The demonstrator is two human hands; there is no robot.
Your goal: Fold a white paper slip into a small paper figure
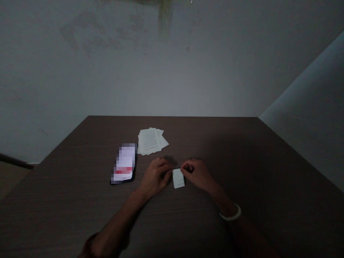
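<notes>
A stained grey plaster wall (107, 64) meets a paler blue-grey wall (309, 96) at a corner — dim light over a dark brown wood-grain table (228, 143) — with tan floor (13, 179) at lower left.

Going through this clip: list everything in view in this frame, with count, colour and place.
table: 1, dark brown wood grain, fills the lower view
paper sheets: one loose stack, white, printed, far middle of the table
smartphone: 1, black with a pixelated screen, left of centre on the table, nearer than the sheets
small paper slip: 1, white, at the hands, just above the table
wall: grey, stained, behind the table
dark rod-like object: 1, black, unclear, at the left edge
bracelet: 1, white, on the right wrist
left hand: 1, fingertips at the slip's top edge
right hand: 1, fingers pinching the slip's top edge
</notes>
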